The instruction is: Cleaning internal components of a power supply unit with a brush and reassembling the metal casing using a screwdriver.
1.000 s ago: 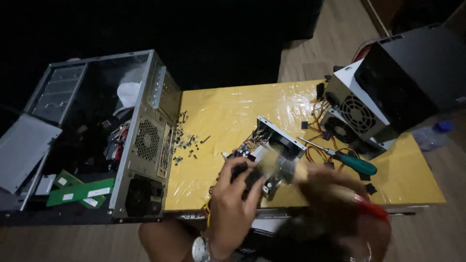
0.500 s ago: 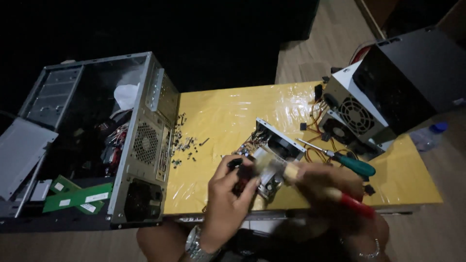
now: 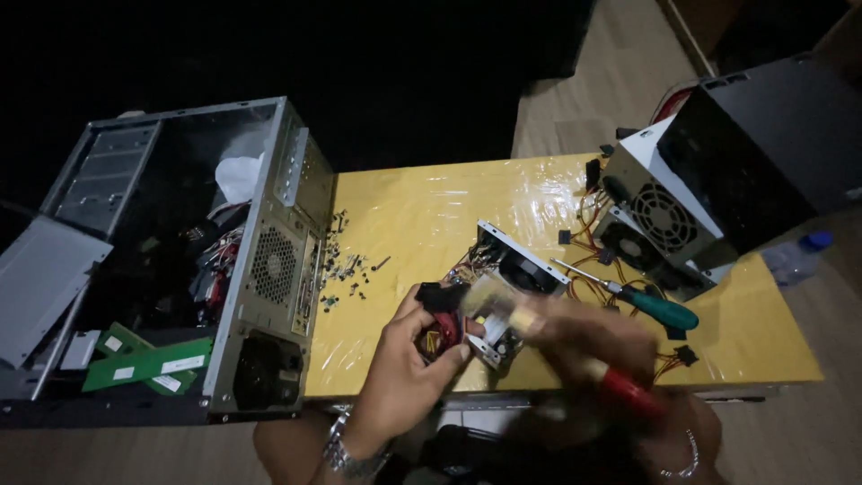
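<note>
One open power supply (image 3: 503, 287) lay on the yellow table (image 3: 422, 207); left hand (image 3: 409, 368) gripped its cable bundle (image 3: 440, 314). Right hand (image 3: 584, 337), blurred, grasped one red-handled brush (image 3: 575, 355) over it. Right of it: one green screwdriver (image 3: 642, 301), two closed supplies (image 3: 660, 220).

opened power supply unit (image 3: 503, 287) | grey metal, lid off, wires and black fan exposed | tilted at the yellow table's near edge, centre || red-handled brush (image 3: 575, 355) | blurred, slanting over the unit's near-right side

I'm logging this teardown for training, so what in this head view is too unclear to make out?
- Right hand: motion-blurred; its grip on the red-handled brush is unreadable.
- Open grey metal power-supply unit: near side hidden by the left hand and the blurred brush.
- Small loose dark screws on the yellow table: too small to count.
- Open grey computer case: interior too dark.
</note>
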